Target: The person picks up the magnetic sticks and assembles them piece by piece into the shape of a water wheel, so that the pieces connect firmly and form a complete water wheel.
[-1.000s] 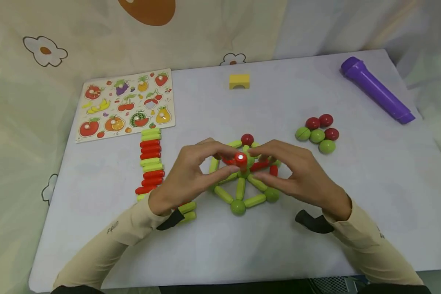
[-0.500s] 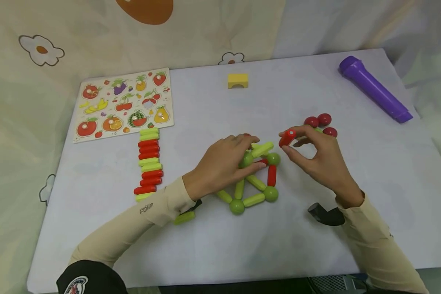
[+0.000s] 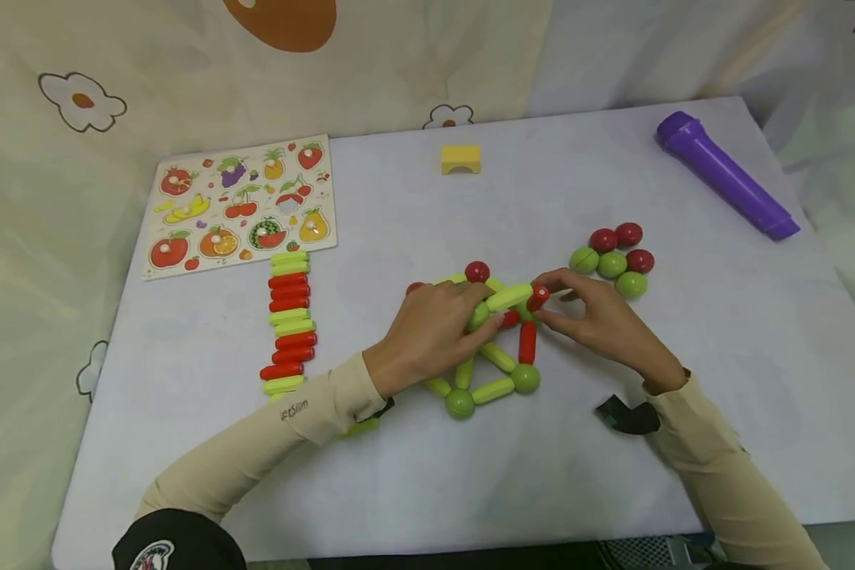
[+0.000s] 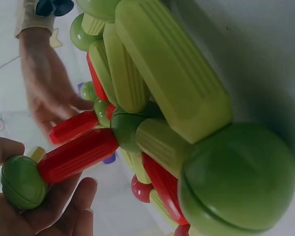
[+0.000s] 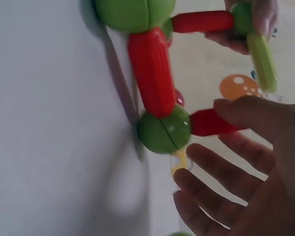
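Note:
A framework of red and light green rods joined by balls lies on the table. My left hand (image 3: 427, 332) pinches a raised green ball (image 4: 23, 182), which tops a red rod (image 4: 78, 155) rising from the central green ball (image 4: 125, 129). From the raised ball a light green rod (image 3: 509, 298) sticks out to the right. My right hand (image 5: 258, 162) holds another red rod (image 5: 211, 122) between thumb and fingers. That rod's lower end meets a green ball (image 5: 164, 129) at the framework's right side. My left hand covers the framework's left part in the head view.
Several red and green balls (image 3: 613, 264) lie at right. A column of loose rods (image 3: 290, 317) runs down the left, below a fruit puzzle board (image 3: 242, 206). Farther back are a yellow arch block (image 3: 461, 160) and a purple tube (image 3: 727, 174).
My right hand left the centre, swung right with a red rod, then came back left and down onto the right-hand green ball. The raised light green rod now points right.

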Demonstrator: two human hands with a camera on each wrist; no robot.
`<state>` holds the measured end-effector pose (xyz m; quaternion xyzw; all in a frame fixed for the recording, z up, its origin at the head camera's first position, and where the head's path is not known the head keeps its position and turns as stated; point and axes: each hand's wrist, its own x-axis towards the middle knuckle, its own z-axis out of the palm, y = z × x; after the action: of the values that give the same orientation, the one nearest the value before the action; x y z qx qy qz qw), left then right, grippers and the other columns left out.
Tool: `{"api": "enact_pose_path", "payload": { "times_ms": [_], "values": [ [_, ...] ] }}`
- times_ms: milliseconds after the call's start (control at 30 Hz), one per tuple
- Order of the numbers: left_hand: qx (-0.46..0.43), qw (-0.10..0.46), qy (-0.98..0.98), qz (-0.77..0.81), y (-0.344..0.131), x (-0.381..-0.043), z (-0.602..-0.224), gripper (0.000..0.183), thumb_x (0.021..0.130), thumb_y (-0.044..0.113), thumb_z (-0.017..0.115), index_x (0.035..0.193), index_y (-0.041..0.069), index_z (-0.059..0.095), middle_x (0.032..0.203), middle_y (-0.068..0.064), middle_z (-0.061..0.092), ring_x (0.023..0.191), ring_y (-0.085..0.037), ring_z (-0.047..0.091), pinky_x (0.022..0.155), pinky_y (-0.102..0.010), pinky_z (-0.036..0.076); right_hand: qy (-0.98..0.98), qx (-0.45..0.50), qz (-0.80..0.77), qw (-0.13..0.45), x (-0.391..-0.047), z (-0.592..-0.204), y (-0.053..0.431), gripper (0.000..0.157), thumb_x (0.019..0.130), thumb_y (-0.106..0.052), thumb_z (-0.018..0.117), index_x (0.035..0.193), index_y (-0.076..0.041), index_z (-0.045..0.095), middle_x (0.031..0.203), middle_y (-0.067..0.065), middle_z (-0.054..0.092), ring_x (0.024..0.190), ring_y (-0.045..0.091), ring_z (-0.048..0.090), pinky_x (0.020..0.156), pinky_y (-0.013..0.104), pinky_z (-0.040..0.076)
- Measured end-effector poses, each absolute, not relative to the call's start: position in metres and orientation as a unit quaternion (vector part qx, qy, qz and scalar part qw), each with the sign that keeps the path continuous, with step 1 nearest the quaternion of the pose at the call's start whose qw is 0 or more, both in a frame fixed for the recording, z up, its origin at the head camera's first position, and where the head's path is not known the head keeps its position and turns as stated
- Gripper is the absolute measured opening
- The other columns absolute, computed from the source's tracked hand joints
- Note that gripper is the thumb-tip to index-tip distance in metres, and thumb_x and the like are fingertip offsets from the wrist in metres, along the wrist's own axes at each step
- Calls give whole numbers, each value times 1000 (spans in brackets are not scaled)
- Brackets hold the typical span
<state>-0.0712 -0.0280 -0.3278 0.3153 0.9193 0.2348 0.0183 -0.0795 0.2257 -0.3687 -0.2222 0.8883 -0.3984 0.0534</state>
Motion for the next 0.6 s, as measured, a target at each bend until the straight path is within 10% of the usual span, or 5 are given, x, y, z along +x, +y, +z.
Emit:
{"api": "enact_pose_path", "payload": {
  "times_ms": [233, 600],
  "values": [
    [321, 24, 916, 238, -30, -71, -330, 29, 93, 38, 58, 100, 11, 65, 62, 9, 49, 57, -4, 46, 49, -19, 37, 963, -132, -215, -92, -78, -347, 257, 30, 84, -13, 71, 109, 0, 62, 104, 18, 58, 81, 31, 58, 59, 48, 48],
    [319, 37, 916, 241, -32, -70, -331, 34, 94, 38, 57, 110, 8, 64, 65, 9, 51, 59, -3, 47, 48, -18, 37, 992, -84, -86, -26, -73, -358, 278, 39, 80, -17, 74, 106, 3, 54, 76, 23, 55, 49, 26, 46, 34, 38, 36]
  ]
}}
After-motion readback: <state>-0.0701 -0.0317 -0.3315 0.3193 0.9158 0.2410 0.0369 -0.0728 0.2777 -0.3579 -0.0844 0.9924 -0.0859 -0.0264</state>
